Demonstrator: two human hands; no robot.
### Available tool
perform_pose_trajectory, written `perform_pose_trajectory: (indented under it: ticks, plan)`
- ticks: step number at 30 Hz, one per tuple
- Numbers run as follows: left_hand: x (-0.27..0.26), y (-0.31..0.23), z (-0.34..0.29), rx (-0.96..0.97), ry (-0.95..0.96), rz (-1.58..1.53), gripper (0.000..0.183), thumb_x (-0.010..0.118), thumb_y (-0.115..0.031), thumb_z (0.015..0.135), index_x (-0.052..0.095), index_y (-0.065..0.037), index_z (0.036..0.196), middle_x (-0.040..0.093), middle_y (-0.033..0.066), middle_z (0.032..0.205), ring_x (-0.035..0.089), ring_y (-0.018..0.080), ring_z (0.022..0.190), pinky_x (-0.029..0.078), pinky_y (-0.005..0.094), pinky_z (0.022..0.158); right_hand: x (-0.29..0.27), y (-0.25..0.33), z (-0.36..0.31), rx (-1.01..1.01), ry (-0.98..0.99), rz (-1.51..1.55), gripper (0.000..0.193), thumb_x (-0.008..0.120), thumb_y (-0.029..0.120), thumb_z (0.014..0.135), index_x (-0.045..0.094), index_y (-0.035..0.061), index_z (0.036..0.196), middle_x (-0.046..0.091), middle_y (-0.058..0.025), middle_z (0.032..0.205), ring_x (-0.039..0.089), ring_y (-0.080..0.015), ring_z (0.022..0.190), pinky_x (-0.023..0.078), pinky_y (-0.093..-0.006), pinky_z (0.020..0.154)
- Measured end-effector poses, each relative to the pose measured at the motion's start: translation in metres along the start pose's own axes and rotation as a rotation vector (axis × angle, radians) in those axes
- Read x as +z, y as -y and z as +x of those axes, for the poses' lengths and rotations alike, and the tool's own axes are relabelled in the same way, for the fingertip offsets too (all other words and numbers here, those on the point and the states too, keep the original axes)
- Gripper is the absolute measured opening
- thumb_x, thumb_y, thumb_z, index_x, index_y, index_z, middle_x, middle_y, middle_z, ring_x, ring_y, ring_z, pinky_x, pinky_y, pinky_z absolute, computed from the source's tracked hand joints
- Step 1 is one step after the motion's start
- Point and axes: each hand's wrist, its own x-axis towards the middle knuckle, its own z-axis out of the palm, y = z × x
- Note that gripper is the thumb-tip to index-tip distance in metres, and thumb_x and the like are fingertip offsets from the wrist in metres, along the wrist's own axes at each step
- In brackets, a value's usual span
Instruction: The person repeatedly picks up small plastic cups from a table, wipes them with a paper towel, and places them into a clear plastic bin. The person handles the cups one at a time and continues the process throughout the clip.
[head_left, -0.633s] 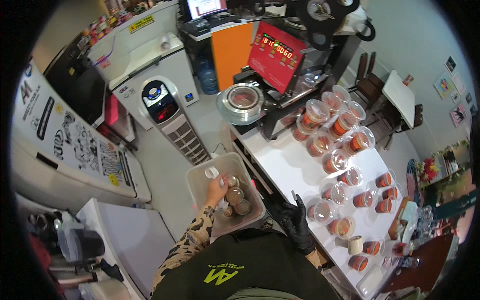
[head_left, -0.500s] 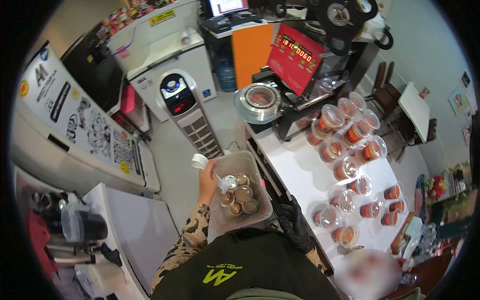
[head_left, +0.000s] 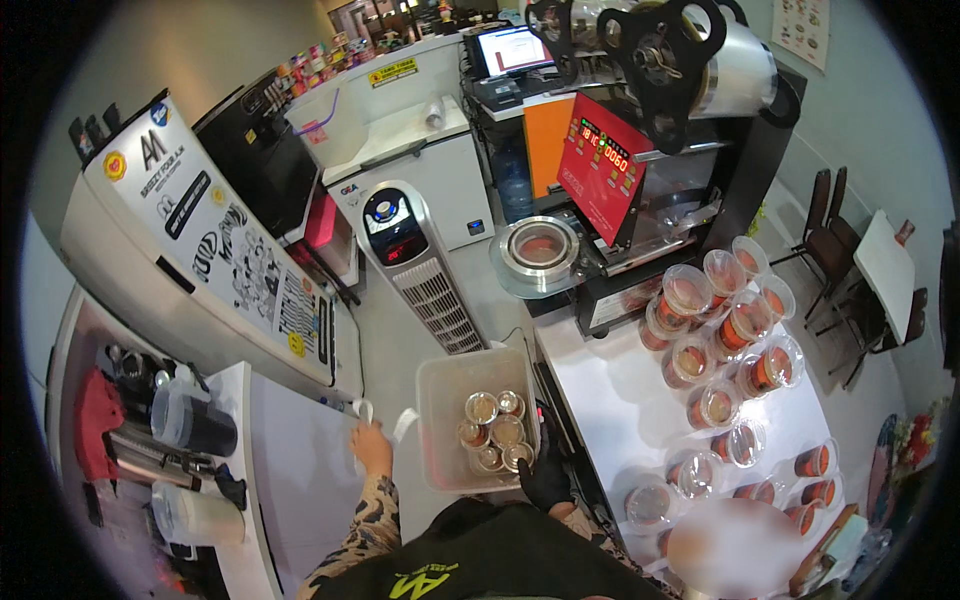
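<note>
My left hand (head_left: 372,447), bare, is closed on a curled white paper strip (head_left: 404,424), whose loose end hangs toward the bin. That hand is left of a translucent plastic bin (head_left: 436,395). Several round clear-lidded cups (head_left: 507,430) with brown contents stand inside it. My right hand (head_left: 546,480), in a black glove, grips the bin's near right corner, its fingers partly hidden against the wall.
On the right, a white table (head_left: 600,400) bears several clear cups with orange-red bands (head_left: 715,407) and a red-fronted sealing machine (head_left: 600,165). A tower fan (head_left: 430,290) stands ahead. A white counter (head_left: 300,470) and fridge (head_left: 220,240) are on the left.
My left hand has moved left, from over the bin to beside it, still with the white paper strip. My gloved right hand has come to the bin's near right corner. The view has shifted.
</note>
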Motion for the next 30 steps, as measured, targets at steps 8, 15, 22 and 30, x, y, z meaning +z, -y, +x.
perform_pose_trajectory:
  ticks: [8,15,22,30]
  plan:
    - [0.197,0.034,-0.090,-0.093,0.518,0.224,0.021,0.069,-0.028,0.080,0.077,-0.017,0.095,0.073,0.0089,0.101,0.069,0.0339,0.099,0.049,0.0505,0.082,0.024,-0.014,0.011,-0.016,-0.161,-0.051,0.091,0.070,0.030,0.091,0.016,0.0006,0.158,0.031,-0.0338,0.154,0.042,-0.0497,0.135,0.040,-0.0502,0.109]
    - [0.348,0.001,-0.120,-0.026,1.095,-0.530,0.043,0.067,-0.043,0.082,0.076,-0.014,0.112,0.073,0.0168,0.113,0.068,0.0383,0.104,0.053,0.0469,0.089,0.060,-0.036,0.019,0.035,-0.404,0.158,0.095,0.061,-0.006,0.086,0.002,0.0033,0.160,0.010,-0.0215,0.166,0.014,-0.0352,0.153,0.014,-0.0455,0.124]
    - [0.392,-0.066,-0.097,-0.047,1.188,-0.722,0.045,0.063,-0.045,0.085,0.075,-0.012,0.114,0.072,0.0161,0.113,0.068,0.0365,0.104,0.053,0.0457,0.089,0.094,-0.034,-0.025,0.221,-0.555,0.360,0.107,0.062,-0.016,0.075,0.006,0.0132,0.161,0.027,-0.0170,0.160,0.031,-0.0296,0.144,0.028,-0.0413,0.119]
    - [0.380,-0.070,-0.121,-0.082,1.234,-0.903,0.048,0.059,-0.047,0.087,0.073,-0.011,0.116,0.071,0.0152,0.114,0.067,0.0343,0.105,0.052,0.0443,0.090,0.095,0.050,-0.040,0.319,-0.388,0.327,0.115,0.065,-0.018,0.076,-0.002,0.0181,0.162,0.036,-0.0174,0.156,0.041,-0.0284,0.137,0.030,-0.0385,0.116]
